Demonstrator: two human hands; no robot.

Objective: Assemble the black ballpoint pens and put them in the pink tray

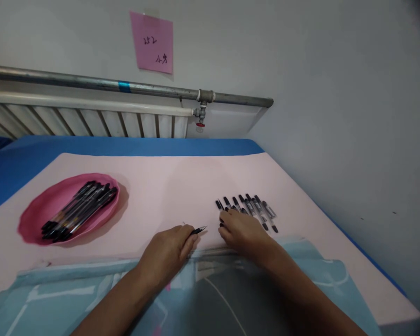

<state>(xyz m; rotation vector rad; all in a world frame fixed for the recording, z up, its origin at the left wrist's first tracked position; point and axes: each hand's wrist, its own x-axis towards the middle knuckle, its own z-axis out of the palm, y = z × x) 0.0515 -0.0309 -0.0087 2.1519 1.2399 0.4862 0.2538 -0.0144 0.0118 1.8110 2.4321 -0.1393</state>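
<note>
My left hand [173, 245] is closed around a pen [198, 230], whose bare pointed tip sticks out to the right past my thumb. Most of its barrel is hidden in the palm. To the right, my right hand [243, 231] is closed in a pinch at the near left side of a group of pen caps [260, 209]. A small dark end shows at its fingertips and looks like a pen cap; the rest is covered by the fingers. Several black-ended clear caps lie slanted side by side just beyond that hand, some partly hidden by it.
On the left stands a pink oval dish [31, 224] with several black-ended pens [80, 210] piled in it. A pale pink sheet [168, 182] covers the blue table [143, 146]. Light-blue patterned cloth [66, 294] lies along the near edge. A radiator and wall are behind.
</note>
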